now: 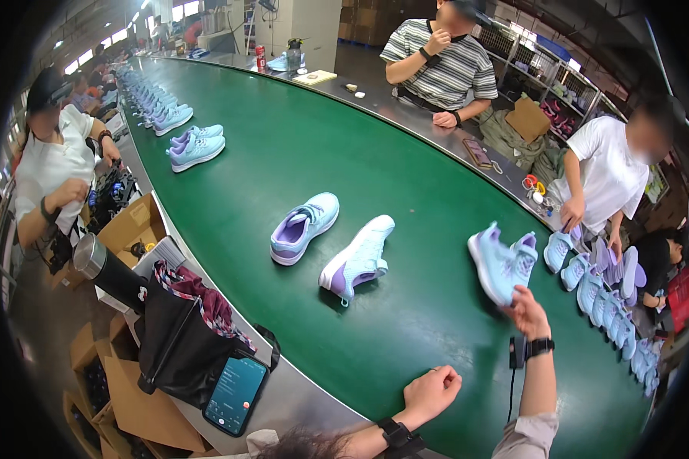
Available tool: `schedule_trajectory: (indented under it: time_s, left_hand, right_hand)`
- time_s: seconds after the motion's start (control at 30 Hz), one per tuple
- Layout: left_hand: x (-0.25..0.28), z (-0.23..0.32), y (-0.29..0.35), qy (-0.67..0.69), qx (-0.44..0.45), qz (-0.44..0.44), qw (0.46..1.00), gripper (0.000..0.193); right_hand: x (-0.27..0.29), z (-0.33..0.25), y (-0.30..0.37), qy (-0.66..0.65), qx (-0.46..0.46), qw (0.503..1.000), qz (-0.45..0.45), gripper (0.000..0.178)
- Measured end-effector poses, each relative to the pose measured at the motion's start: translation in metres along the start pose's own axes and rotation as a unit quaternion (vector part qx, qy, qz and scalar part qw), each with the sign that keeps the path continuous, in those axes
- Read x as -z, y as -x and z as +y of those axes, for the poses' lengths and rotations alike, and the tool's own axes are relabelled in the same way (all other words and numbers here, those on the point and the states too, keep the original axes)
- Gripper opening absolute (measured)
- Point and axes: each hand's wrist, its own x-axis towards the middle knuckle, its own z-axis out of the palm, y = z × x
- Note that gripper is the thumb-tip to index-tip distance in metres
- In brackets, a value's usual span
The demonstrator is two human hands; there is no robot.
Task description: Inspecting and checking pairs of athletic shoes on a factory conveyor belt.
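Right hand (pixel 527 312): a light-blue shoe (pixel 491 264) is grasped near its toe by the fingers, heel end pointed away, over the right part of the green belt (pixel 413 306). A second light-blue shoe (pixel 524 258) is seen right beside it; whether it is also held cannot be told. Left hand (pixel 432 392): curled into a loose fist above the near side of the belt, nothing seen in it. Dark straps are worn on both wrists. Mid-belt, two more light-blue shoes with lilac heels are placed side by side, well apart from both hands: left one (pixel 306 229), right one (pixel 358 260), toes pointed away. Farther up the belt, another pair (pixel 197 149) is set, with a long row of shoes (pixel 145 99) behind it. At the right, a line of shoes (pixel 597 294) is packed close together; a co-worker in a plain white T-shirt (pixel 608 164) is seen bent over its far end. Another in a striped shirt (pixel 444 69) is seen across the belt, one hand raised near the chin. On the metal edge at lower left, a phone (pixel 237 396) with lit screen is laid beside a black bag (pixel 180 352); a dark tumbler (pixel 113 269) is seen just beyond, tilted.
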Motion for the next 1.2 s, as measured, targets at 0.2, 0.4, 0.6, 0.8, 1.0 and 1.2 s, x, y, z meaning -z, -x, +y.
schedule_trajectory:
  time_s: [0.2, 0.4, 0.6, 0.8, 1.0, 1.2]
  left_hand:
    - [-0.001, -0.003, 0.002, 0.002, -0.015, -0.006, 1.000, 0.023]
    - [0.003, -0.001, -0.003, -0.016, -0.019, 0.022, 0.999, 0.023]
    - [0.010, 0.007, -0.005, -0.021, -0.004, 0.018, 1.000, 0.022]
    - [0.008, -0.003, 0.000, -0.065, -0.060, 0.017, 0.996, 0.021]
    - [0.005, -0.014, -0.001, -0.070, -0.082, -0.053, 0.993, 0.025]
    - [0.005, 0.000, -0.008, 0.079, -0.031, -0.283, 0.955, 0.033]
  right_hand:
    - [-0.014, 0.001, 0.048, 0.098, -0.015, 0.995, 0.012, 0.050]
    - [-0.051, 0.019, 0.038, 0.234, 0.091, 0.963, 0.099, 0.057]
    - [-0.080, 0.004, 0.064, 0.345, 0.142, 0.923, 0.097, 0.046]
    - [-0.168, -0.048, 0.150, 0.526, 0.248, 0.811, 0.067, 0.032]
    - [-0.235, -0.088, 0.174, 0.721, 0.255, 0.622, -0.169, 0.022]
    - [-0.299, -0.055, 0.148, 0.723, 0.247, 0.590, -0.261, 0.028]
